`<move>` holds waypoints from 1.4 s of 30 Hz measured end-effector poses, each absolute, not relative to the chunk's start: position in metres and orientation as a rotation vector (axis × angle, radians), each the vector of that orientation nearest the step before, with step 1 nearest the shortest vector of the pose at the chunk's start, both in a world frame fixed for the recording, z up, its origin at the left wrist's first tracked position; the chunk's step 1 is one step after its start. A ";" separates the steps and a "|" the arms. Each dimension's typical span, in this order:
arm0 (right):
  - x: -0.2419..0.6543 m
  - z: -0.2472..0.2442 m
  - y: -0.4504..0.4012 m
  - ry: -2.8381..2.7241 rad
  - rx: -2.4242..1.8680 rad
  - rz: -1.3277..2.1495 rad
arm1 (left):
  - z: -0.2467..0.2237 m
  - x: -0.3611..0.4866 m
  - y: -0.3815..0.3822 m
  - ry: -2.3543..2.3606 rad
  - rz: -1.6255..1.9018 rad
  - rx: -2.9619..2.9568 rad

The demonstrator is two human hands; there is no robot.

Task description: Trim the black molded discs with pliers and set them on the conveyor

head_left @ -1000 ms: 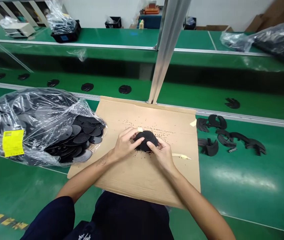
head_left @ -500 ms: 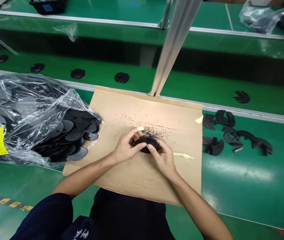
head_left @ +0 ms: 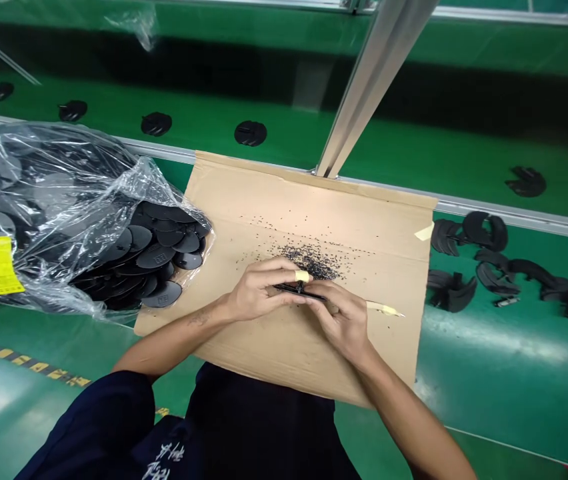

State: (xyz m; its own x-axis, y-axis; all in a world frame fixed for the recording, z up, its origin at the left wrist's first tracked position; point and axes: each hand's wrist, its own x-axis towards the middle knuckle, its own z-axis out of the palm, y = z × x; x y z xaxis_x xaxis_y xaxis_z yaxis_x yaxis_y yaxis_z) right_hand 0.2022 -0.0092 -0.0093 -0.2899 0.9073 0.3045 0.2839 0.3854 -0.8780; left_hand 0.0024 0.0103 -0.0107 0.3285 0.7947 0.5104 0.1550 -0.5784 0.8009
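Note:
Between my two hands is a black disc-shaped plastic part (head_left: 294, 289), seen nearly edge-on above the cardboard sheet (head_left: 244, 340). My left hand (head_left: 264, 288) grips its left side; a finger wrapped in pale yellow tape lies over the top. With thumb below and fingers above, my right hand (head_left: 341, 313) holds the right side. Just beyond the fingers, a heap of tiny black pieces (head_left: 314, 260) spreads over the cardboard. A thin pen-like tool (head_left: 384, 309) wrapped in pale tape lies to the right of my right hand.
A clear plastic bag (head_left: 54, 180) spills many black discs (head_left: 157, 257) at the left. Curved black parts (head_left: 494, 267) lie on the green bench at the right. Several black parts (head_left: 157, 123) sit in a row behind the metal rail. A metal post (head_left: 369, 93) rises behind the cardboard.
The black disc has tilted from showing its broad face to nearly edge-on. My left taped finger has come down onto it. The view has shifted, with the back shelf now mostly out of frame.

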 end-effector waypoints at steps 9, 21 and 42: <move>0.202 -0.009 -0.008 -1.752 -0.985 1.002 | -0.015 0.000 0.010 0.757 1.350 1.982; 0.199 -0.007 -0.009 -1.692 -1.018 1.061 | -0.009 0.001 0.009 0.746 1.306 1.990; 0.231 0.018 -0.009 -1.866 -1.106 0.975 | -0.006 0.003 0.002 0.826 1.340 2.163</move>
